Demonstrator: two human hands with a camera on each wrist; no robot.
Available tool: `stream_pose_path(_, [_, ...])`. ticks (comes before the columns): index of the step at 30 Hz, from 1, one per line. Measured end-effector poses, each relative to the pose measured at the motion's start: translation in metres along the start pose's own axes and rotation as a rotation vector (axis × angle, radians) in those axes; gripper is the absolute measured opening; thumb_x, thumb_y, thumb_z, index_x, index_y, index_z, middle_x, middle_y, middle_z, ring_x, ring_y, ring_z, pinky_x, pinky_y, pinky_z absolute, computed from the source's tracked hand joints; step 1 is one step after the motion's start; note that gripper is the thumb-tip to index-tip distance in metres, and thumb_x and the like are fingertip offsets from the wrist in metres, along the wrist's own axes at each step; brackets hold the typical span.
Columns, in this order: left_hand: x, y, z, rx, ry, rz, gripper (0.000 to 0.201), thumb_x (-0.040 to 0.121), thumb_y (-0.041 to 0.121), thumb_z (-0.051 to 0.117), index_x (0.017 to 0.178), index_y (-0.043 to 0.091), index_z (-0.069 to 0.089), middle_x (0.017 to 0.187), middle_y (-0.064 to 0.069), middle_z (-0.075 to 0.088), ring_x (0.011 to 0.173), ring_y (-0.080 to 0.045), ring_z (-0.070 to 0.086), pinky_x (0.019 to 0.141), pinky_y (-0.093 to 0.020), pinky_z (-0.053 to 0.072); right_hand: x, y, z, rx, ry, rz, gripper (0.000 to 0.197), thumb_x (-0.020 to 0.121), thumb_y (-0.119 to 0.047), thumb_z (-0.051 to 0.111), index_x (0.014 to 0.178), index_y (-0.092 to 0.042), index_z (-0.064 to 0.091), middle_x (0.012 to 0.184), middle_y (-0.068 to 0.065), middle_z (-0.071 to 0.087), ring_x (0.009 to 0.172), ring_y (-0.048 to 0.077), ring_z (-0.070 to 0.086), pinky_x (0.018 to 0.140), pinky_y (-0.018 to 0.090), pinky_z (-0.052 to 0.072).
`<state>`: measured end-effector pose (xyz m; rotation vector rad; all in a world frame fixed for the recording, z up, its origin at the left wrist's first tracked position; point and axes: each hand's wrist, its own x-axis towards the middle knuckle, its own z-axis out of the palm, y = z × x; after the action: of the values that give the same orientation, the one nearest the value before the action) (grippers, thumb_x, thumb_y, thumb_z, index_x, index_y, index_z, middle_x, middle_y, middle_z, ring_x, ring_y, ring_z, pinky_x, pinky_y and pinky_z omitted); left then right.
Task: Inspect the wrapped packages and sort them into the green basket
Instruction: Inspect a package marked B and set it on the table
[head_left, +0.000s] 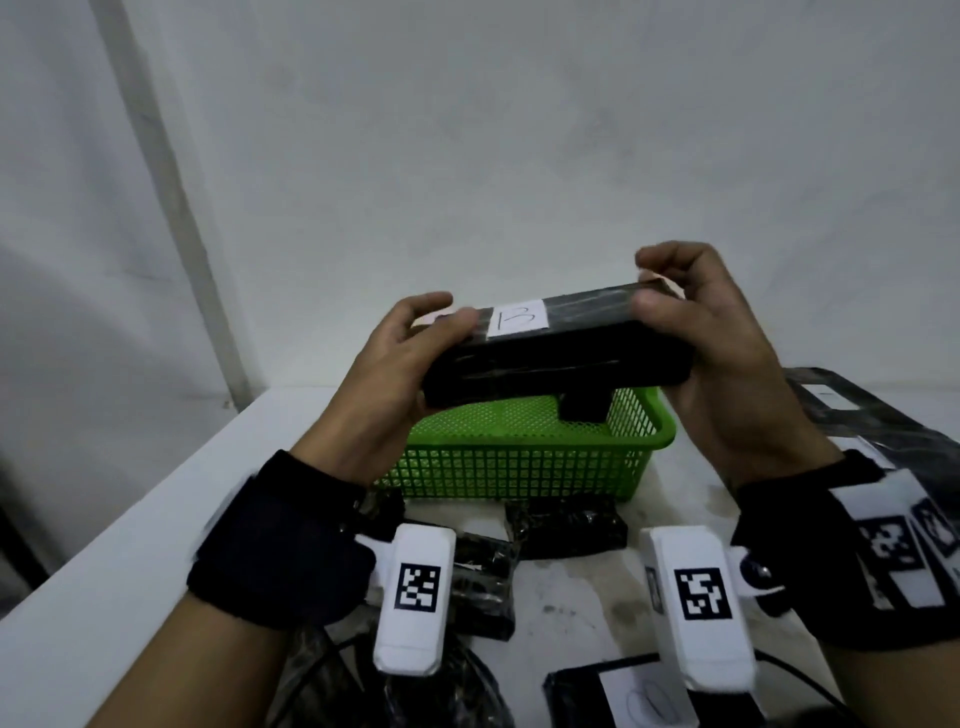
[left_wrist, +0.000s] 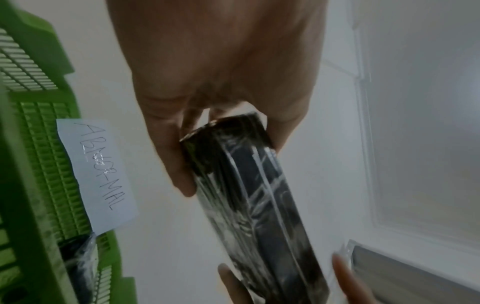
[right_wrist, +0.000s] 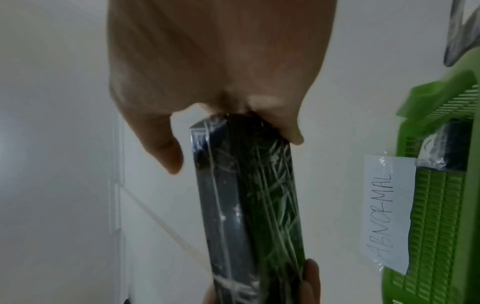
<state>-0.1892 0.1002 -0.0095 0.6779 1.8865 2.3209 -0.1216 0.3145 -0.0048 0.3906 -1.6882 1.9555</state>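
A long black package (head_left: 556, 345) wrapped in clear film, with a white label reading "13", is held level in the air above the green basket (head_left: 519, 462). My left hand (head_left: 400, 353) grips its left end, thumb on top. My right hand (head_left: 696, 322) grips its right end the same way. The left wrist view shows the package (left_wrist: 249, 197) running away from my left hand (left_wrist: 207, 127). In the right wrist view the package (right_wrist: 249, 195) leaves my right hand (right_wrist: 226, 107). A smaller black package (head_left: 584, 405) lies inside the basket. A paper tag reading "ABNORMAL" (left_wrist: 97, 172) is fixed to the basket.
Several more black wrapped packages lie on the white table (head_left: 130, 545) in front of the basket, one (head_left: 566, 525) just before it and one with a white label (head_left: 644, 696) at the near edge. A flat black bag (head_left: 872, 415) lies at the right. A wall stands behind.
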Motion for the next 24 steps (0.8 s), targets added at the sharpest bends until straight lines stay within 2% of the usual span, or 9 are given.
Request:
stream_pose_path(3, [0.003,-0.005,0.000,-0.024,0.030,0.102,0.070,0.069,0.019,0.079,0.134,0.024,0.053,0.117,-0.002,0.063,0.095,-0.013,0.067,0.067,-0.025,0.056,0.002,-0.001,0.005,-0.082,0.120,0.194,0.058,0.084,-0.027,0.079,0.132,-0.026,0.046,0.111,-0.007,0.063,0.084,0.004,0.070,0.069,0.026,0.053])
stream_pose_path(5, [0.003,-0.007,0.000,-0.050,0.009,0.128,0.078,0.067,0.017,0.080,0.138,0.022,0.049,0.112,-0.003,0.067,0.095,-0.016,0.069,0.072,-0.025,0.056,0.001,-0.001,0.006,-0.096,0.114,0.273,0.068,0.073,-0.023,0.083,0.133,-0.020,0.049,0.105,-0.004,0.069,0.077,0.005,0.072,0.065,0.025,0.054])
stream_pose_path(7, [0.003,-0.008,0.001,-0.070,-0.031,0.121,0.078,0.068,0.013,0.079,0.140,0.017,0.048,0.108,-0.006,0.071,0.093,-0.019,0.070,0.072,-0.026,0.057,-0.001,0.000,0.004,-0.119,0.127,0.215,0.069,0.066,-0.018,0.084,0.128,-0.017,0.053,0.104,0.001,0.070,0.078,0.010,0.073,0.064,0.028,0.058])
stream_pose_path(10, [0.001,-0.008,0.000,-0.057,-0.067,0.155,0.081,0.066,0.008,0.080,0.140,0.017,0.048,0.111,-0.003,0.072,0.099,-0.021,0.070,0.072,-0.029,0.058,-0.002,-0.008,0.002,-0.142,0.127,0.111,0.067,0.071,-0.008,0.083,0.126,-0.018,0.047,0.099,0.003,0.072,0.081,0.019,0.075,0.071,0.040,0.064])
stream_pose_path(13, [-0.003,-0.001,-0.004,-0.078,-0.158,0.167,0.084,0.065,0.023,0.079,0.143,0.024,0.046,0.116,0.002,0.071,0.104,-0.022,0.070,0.072,-0.038,0.060,-0.004,-0.019,0.001,-0.116,0.045,0.051,0.073,0.061,-0.017,0.081,0.121,-0.023,0.040,0.093,0.000,0.073,0.079,0.018,0.075,0.065,0.035,0.063])
stream_pose_path(16, [-0.013,0.008,-0.006,-0.215,-0.348,0.030,0.085,0.065,0.045,0.083,0.139,0.016,0.053,0.127,-0.009,0.069,0.111,-0.034,0.069,0.072,-0.050,0.061,-0.003,-0.022,-0.001,-0.033,0.025,0.038,0.072,0.062,-0.017,0.076,0.123,-0.020,0.038,0.097,-0.001,0.071,0.082,0.016,0.074,0.066,0.029,0.061])
stream_pose_path(19, [-0.015,0.008,-0.007,-0.258,-0.431,0.011,0.057,0.074,0.044,0.076,0.125,0.021,0.065,0.127,-0.008,0.069,0.113,-0.032,0.068,0.074,-0.049,0.062,-0.003,-0.016,-0.003,-0.176,0.089,0.092,0.078,0.068,-0.029,0.079,0.133,-0.025,0.037,0.123,0.006,0.066,0.102,0.017,0.071,0.082,0.033,0.059])
stream_pose_path(22, [-0.013,0.006,0.003,-0.107,-0.354,0.064,0.060,0.084,0.027,0.066,0.140,0.025,0.046,0.127,-0.002,0.067,0.113,-0.027,0.068,0.073,-0.042,0.062,-0.007,-0.014,-0.003,-0.584,0.124,0.048,0.082,0.083,-0.034,0.079,0.147,-0.038,0.029,0.152,-0.001,0.042,0.136,0.018,0.046,0.110,0.042,0.042])
stream_pose_path(24, [-0.012,0.000,0.010,-0.023,-0.289,0.110,0.055,0.089,0.021,0.067,0.139,0.027,0.044,0.121,-0.001,0.069,0.110,-0.025,0.070,0.071,-0.037,0.061,-0.010,-0.015,0.002,-0.526,0.007,0.023,0.084,0.085,-0.038,0.076,0.151,-0.047,0.025,0.156,-0.011,0.039,0.140,0.010,0.042,0.112,0.038,0.040])
